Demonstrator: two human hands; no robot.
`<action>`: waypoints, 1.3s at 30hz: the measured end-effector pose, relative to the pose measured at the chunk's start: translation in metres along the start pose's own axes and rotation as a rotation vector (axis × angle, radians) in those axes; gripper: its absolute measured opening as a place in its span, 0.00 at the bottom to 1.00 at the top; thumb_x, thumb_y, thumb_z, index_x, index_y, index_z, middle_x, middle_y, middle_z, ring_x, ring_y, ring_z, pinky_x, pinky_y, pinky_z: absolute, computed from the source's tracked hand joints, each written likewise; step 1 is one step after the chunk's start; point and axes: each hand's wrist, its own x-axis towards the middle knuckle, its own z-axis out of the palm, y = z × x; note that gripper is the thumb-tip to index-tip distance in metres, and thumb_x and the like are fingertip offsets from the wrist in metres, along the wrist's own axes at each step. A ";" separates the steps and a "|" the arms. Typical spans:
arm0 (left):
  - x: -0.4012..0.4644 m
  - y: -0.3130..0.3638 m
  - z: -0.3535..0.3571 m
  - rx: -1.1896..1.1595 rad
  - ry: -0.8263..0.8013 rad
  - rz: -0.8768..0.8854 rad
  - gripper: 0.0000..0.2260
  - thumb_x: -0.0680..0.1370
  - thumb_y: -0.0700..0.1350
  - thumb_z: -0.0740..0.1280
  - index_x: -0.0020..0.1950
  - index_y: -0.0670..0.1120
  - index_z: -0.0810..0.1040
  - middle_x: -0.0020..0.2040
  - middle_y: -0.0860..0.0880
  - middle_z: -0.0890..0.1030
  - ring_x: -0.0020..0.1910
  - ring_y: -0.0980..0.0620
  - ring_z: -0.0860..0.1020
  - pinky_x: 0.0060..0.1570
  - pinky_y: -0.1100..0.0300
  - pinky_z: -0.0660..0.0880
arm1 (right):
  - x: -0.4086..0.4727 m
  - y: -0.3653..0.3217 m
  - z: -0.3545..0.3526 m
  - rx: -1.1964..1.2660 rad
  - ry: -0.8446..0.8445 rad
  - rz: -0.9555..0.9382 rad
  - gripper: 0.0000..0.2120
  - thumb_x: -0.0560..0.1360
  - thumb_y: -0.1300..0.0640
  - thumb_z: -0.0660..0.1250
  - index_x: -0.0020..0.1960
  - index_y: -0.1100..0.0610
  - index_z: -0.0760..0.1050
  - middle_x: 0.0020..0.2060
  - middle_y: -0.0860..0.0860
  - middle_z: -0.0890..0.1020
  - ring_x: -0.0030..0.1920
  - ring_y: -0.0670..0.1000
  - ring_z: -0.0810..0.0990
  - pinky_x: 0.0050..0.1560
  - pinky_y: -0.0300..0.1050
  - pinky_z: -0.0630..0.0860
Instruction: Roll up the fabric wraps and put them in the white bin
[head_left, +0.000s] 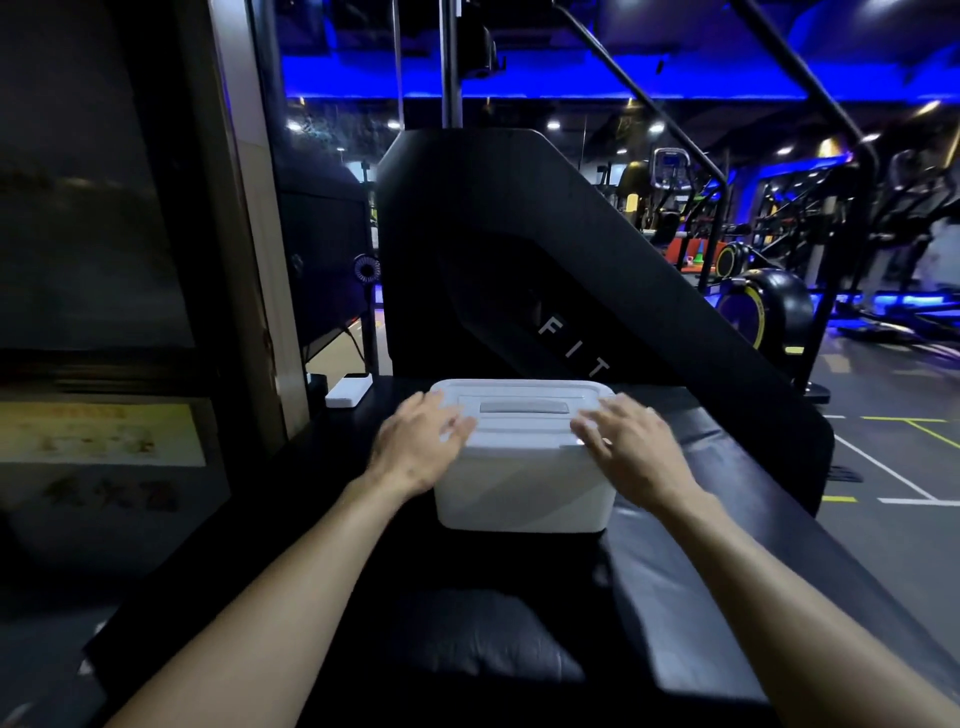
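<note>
2 hands at the lidded white bin (522, 483), centre frame.
left hand (415, 447) and right hand (631, 449), fingers spread, rest on its closed lid (522, 410); contents hidden.

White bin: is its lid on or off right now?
On. The lid covers the white bin; left hand and right hand are at its edges.
</note>
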 end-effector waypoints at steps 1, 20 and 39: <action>-0.009 0.005 0.003 0.063 -0.040 0.062 0.27 0.82 0.66 0.58 0.77 0.54 0.71 0.81 0.51 0.65 0.82 0.49 0.56 0.78 0.49 0.56 | -0.007 -0.004 0.006 0.003 -0.031 -0.044 0.29 0.80 0.34 0.50 0.67 0.50 0.76 0.67 0.52 0.77 0.71 0.56 0.72 0.72 0.58 0.62; 0.054 -0.039 0.060 0.088 0.238 0.290 0.32 0.77 0.71 0.59 0.71 0.52 0.79 0.72 0.52 0.77 0.74 0.49 0.71 0.75 0.42 0.63 | 0.063 0.032 0.069 0.151 0.289 -0.240 0.28 0.78 0.30 0.59 0.53 0.51 0.85 0.47 0.49 0.84 0.47 0.56 0.80 0.52 0.54 0.75; 0.136 0.043 -0.117 -0.685 -0.195 -0.392 0.14 0.76 0.59 0.69 0.43 0.50 0.86 0.43 0.53 0.86 0.46 0.52 0.84 0.52 0.46 0.81 | 0.216 -0.054 -0.100 0.602 -0.641 0.171 0.28 0.79 0.33 0.53 0.40 0.49 0.83 0.36 0.40 0.84 0.39 0.41 0.81 0.44 0.42 0.74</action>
